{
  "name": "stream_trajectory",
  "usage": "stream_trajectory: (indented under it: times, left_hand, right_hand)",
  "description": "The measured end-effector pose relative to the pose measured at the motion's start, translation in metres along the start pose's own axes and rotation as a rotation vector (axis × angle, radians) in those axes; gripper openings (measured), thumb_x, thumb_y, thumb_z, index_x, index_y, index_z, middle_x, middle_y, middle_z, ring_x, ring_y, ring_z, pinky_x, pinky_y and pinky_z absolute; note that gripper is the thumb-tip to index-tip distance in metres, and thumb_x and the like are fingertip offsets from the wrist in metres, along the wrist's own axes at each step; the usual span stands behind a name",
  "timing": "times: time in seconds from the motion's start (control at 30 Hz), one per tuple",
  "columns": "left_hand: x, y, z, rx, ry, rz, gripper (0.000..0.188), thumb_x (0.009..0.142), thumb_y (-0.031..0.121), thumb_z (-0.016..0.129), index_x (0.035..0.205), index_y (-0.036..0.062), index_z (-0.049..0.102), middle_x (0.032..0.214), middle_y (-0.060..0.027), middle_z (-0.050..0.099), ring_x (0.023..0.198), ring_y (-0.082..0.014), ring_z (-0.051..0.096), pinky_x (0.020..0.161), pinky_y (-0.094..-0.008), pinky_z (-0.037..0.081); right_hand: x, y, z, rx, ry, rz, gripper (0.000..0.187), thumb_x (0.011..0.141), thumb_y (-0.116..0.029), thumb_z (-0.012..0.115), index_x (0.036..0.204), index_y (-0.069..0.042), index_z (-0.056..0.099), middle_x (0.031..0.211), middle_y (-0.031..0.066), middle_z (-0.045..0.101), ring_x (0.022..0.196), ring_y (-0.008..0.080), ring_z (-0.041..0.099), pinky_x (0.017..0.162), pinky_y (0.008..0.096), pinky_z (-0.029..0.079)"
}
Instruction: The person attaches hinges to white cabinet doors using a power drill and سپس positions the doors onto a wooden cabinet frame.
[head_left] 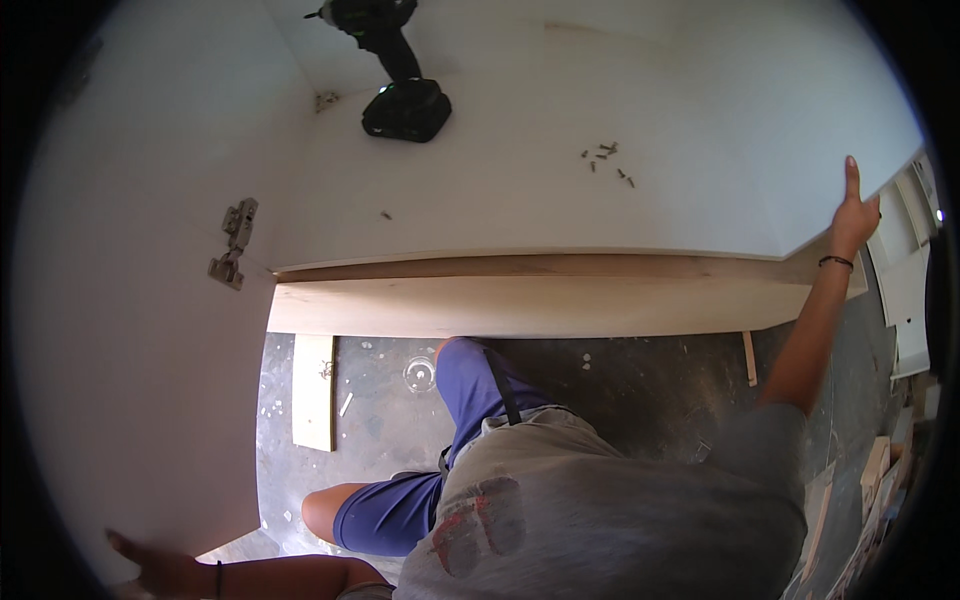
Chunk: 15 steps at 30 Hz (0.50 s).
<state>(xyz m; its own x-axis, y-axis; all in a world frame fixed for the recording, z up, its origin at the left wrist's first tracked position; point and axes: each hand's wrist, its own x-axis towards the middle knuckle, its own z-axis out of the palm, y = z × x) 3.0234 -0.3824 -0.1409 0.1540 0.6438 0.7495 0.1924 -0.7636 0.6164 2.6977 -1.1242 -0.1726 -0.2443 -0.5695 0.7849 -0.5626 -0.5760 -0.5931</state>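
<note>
My left hand (165, 572) grips the lower edge of a white cabinet door (150, 350), its thumb on the door's face and its other fingers hidden. A metal hinge (234, 245) is attached to the door near the cabinet. Over on the right, my right hand (855, 222) holds the front edge of the cabinet's white side panel (830, 110), thumb laid along the inner face. Between them, a black cordless drill (395, 65) stands on its battery inside the white cabinet (500, 190). Several small screws (602, 153) lie scattered on the same surface, with a single screw (386, 215) nearer the door.
Below the cabinet front runs a pale wooden board (520, 305). A short light plank (313, 390) with small hardware on it lies on the dark, debris-strewn floor (640, 390). At the far right are white shelving (905, 240) and wood offcuts (875, 470).
</note>
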Motion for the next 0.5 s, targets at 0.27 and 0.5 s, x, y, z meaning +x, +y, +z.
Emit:
stream_trajectory:
  times: [0.27, 0.5]
  left_hand:
    - [-0.004, -0.007, -0.011, 0.056, -0.062, -0.087, 0.101, 0.069, 0.078, 0.046, 0.107, -0.016, 0.048, 0.097, -0.0248, 0.06, 0.082, -0.0339, 0.062, 0.071, -0.0398, 0.054]
    - [-0.012, 0.0, -0.019, -0.075, -0.059, -0.023, 0.096, 0.069, 0.078, 0.047, 0.107, -0.0103, 0.052, 0.094, -0.0204, 0.062, 0.08, -0.0317, 0.063, 0.071, -0.0392, 0.054]
  right_hand:
    - [0.015, 0.025, 0.006, -0.152, -0.049, 0.106, 0.064, 0.074, -0.051, 0.066, 0.104, 0.006, 0.061, 0.103, 0.0168, 0.063, 0.09, 0.0252, 0.06, 0.086, 0.0331, 0.044]
    - [0.015, 0.032, 0.002, -0.158, -0.045, 0.158, 0.077, 0.065, -0.064, 0.065, 0.092, 0.008, 0.063, 0.095, 0.0206, 0.064, 0.084, 0.0286, 0.059, 0.084, 0.0368, 0.044]
